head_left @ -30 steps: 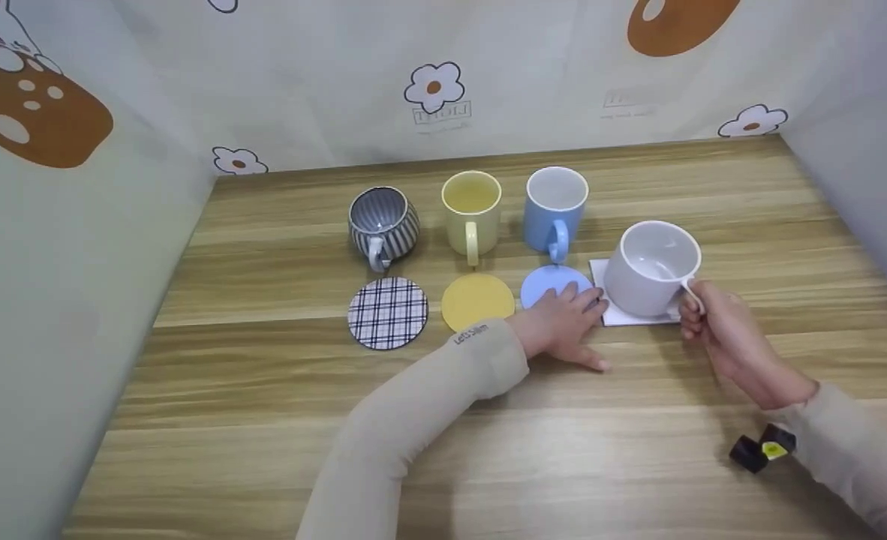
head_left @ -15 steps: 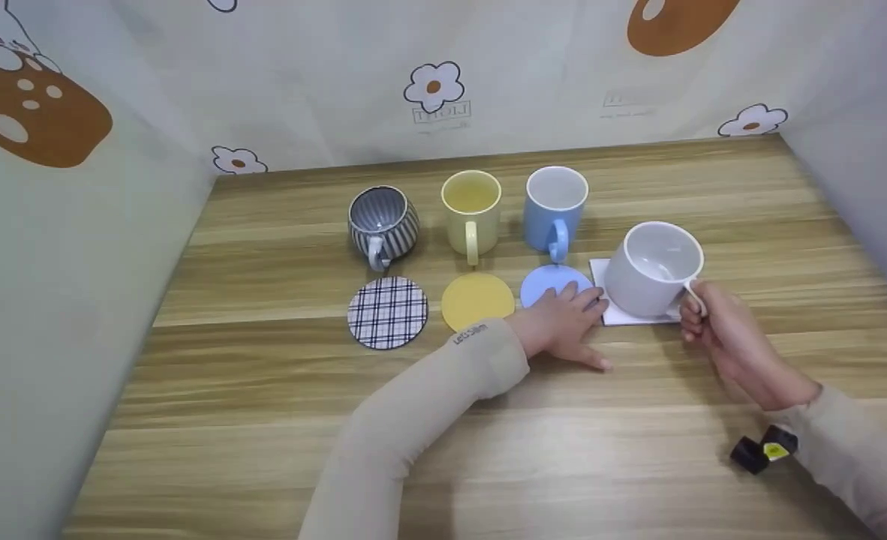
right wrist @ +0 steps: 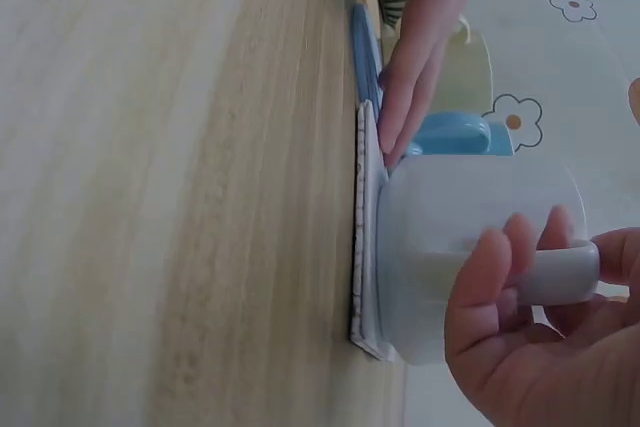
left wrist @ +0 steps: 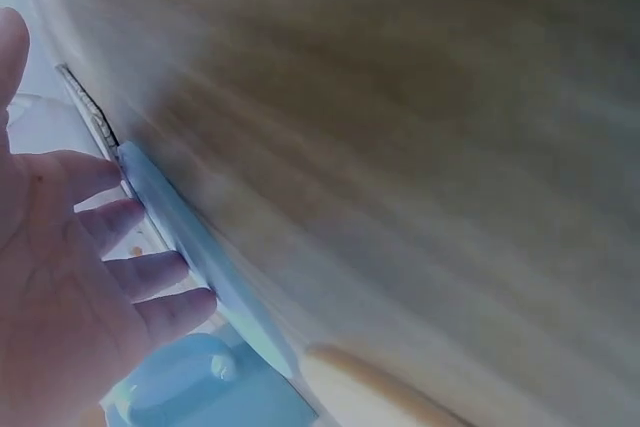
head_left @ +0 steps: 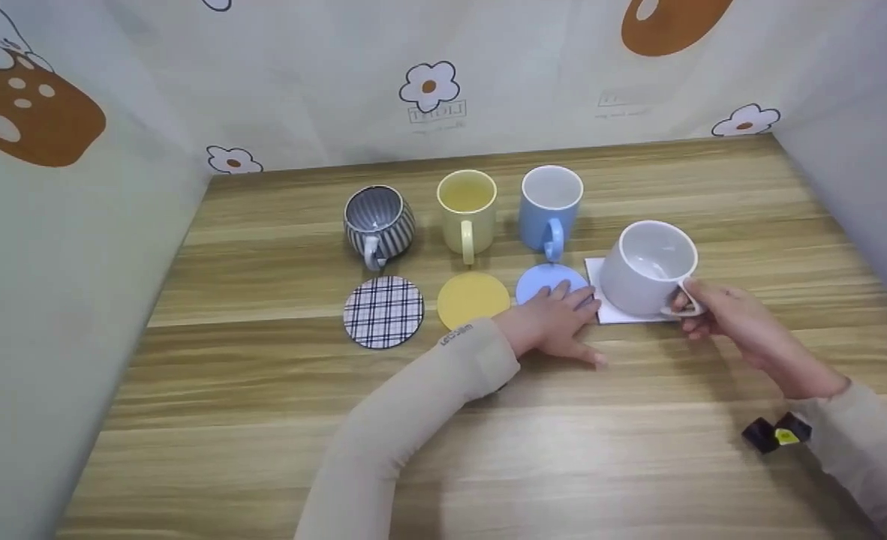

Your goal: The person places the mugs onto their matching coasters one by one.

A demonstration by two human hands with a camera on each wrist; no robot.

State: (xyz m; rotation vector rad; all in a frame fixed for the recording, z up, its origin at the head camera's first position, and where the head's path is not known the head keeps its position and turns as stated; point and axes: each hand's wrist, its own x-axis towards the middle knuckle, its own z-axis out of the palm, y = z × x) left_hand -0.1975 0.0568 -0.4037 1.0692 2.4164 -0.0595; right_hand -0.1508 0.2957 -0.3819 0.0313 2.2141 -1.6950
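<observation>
Right now the fingers (right wrist: 497, 277) of the right hand (head_left: 736, 326) are curled round the handle of the white mug (head_left: 647, 268), thumb on the handle's other side, so this hand grips the mug. The mug stands upright on the white square coaster (head_left: 597, 289), its base on the coaster as the right wrist view shows, handle turned toward the person.

Just left of the white mug, the left hand (head_left: 556, 324) lies flat with straight fingers (right wrist: 405, 97), relaxed and holding nothing; the fingertips rest on the blue round coaster (head_left: 545, 283) and reach the near edge of the white square coaster. The thumb lies out on the bench (head_left: 263, 390).

Farther left of the white mug, the yellow round coaster (head_left: 473, 298) and the plaid round coaster (head_left: 383, 311) lie in one row with the blue one. Behind that row, away from the person, stand the blue mug (head_left: 550, 204), the yellow mug (head_left: 467, 209) and the grey striped mug (head_left: 378, 221), each behind its matching coaster, handles toward the person.

Well apart from the white mug, near the right sleeve, a small black and yellow object (head_left: 777, 433) shows above the bench. A flower-print cloth (head_left: 428, 86) walls in the bench.
</observation>
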